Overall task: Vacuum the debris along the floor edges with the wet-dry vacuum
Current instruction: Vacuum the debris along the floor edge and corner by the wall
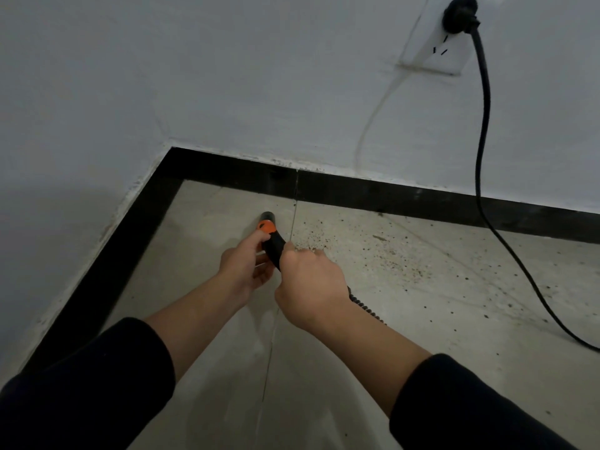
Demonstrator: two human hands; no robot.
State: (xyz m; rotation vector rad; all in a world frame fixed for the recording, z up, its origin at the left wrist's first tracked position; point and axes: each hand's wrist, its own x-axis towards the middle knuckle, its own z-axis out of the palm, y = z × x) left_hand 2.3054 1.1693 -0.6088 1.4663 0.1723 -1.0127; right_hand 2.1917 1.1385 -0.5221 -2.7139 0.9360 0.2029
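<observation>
A black vacuum hose nozzle (pixel 269 230) with an orange band points at the floor close to the room's corner. My left hand (pixel 245 263) grips the nozzle just behind the orange band. My right hand (pixel 310 284) grips the hose further back, and the ribbed hose (pixel 365 305) trails out from under its wrist. Dark specks of debris (pixel 373 251) lie scattered on the grey tile to the right of the nozzle, running along the black skirting (pixel 389 198). The vacuum's body is out of view.
A black power cord (pixel 483 131) hangs from a plug in the white wall socket (pixel 435 53) and runs across the floor to the right. The skirting meets in a corner (pixel 172 154) at upper left. A tile joint (pixel 292 222) runs under my hands.
</observation>
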